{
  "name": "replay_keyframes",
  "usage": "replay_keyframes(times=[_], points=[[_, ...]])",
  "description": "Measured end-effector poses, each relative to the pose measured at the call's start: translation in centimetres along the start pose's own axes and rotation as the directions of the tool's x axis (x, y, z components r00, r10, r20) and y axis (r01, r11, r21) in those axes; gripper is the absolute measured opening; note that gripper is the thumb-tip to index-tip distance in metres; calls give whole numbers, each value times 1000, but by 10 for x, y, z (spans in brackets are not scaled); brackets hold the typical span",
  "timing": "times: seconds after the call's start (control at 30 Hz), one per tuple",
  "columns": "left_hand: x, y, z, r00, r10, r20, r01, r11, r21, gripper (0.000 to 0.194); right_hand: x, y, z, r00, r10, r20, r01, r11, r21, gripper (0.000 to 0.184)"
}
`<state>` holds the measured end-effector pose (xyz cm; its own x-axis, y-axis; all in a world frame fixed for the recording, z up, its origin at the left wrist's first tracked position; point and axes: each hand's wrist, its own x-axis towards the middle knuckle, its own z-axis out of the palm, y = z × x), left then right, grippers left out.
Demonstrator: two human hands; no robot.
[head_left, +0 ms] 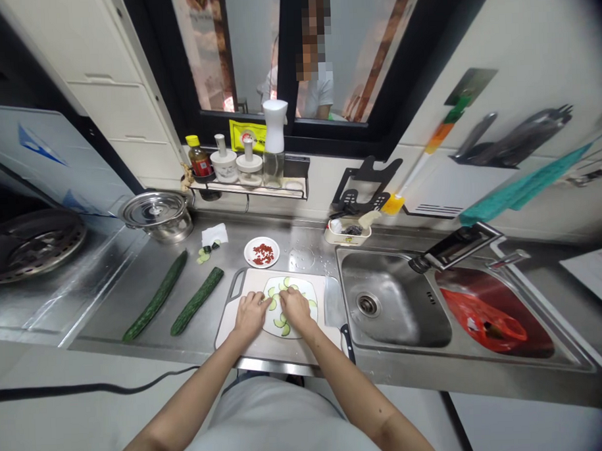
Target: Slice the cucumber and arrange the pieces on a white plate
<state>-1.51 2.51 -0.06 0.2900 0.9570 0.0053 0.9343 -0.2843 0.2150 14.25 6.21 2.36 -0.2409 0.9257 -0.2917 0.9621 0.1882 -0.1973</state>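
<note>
A white plate [297,328] lies on a light cutting board [234,318], with thin cucumber slices [285,330] arranged around it. My left hand [251,314] is over the plate's left side, its fingertips closed on a pale green cucumber slice [273,304]. Curled over the middle of the plate, my right hand [295,310] has its fingers pressed together near the slices; what they pinch is hidden. A kitchen knife [333,302] with a black handle lies along the board's right edge, blade away from me.
Two cucumbers [158,299] lie on the steel counter to the left, near cucumber ends [204,255] and a paper towel [215,234]. Behind the board is a small plate of red bits [262,253]. A lidded pot [157,216] stands back left; a sink [397,301] is on the right.
</note>
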Motion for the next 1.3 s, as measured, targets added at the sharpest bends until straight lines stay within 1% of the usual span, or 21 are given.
replay_keyframes(times=[0.27, 0.53, 0.7, 0.87, 0.97, 1.07, 1.13, 1.23, 1.3], points=[[5, 1, 1, 999, 6, 33, -7, 999, 52, 35, -3, -1, 2, 1000, -7, -6, 7, 1000, -2, 34], [8, 3, -5, 998, 20, 58, -23, 998, 57, 33, -2, 0, 3, 1000, -6, -1, 6, 1000, -10, 32], [12, 5, -10, 997, 15, 75, -19, 998, 54, 29, -1, 0, 2, 1000, -15, 10, 15, 1000, -8, 30], [14, 5, -12, 995, 40, 93, -45, 997, 57, 26, -1, -1, 1, 1000, -23, 6, 23, 1000, 7, 27], [14, 5, -12, 996, 34, 82, -38, 998, 44, 28, -2, -2, -2, 1000, -27, -9, 27, 999, 25, 27], [14, 3, -11, 1000, -18, 18, 19, 1000, -20, 36, -5, 2, -6, 998, -29, -47, 32, 998, 58, 31], [14, 0, -8, 995, -94, -44, 90, 992, -88, 40, -10, 7, -9, 992, -33, -118, 48, 991, 128, 32], [17, -10, -3, 961, -246, -128, 219, 956, -196, 39, -22, 19, -12, 970, -10, -244, 76, 962, 263, 31], [23, -20, -2, 924, -340, -172, 290, 921, -261, 38, -31, 29, -13, 957, 28, -288, 71, 943, 325, 32]])
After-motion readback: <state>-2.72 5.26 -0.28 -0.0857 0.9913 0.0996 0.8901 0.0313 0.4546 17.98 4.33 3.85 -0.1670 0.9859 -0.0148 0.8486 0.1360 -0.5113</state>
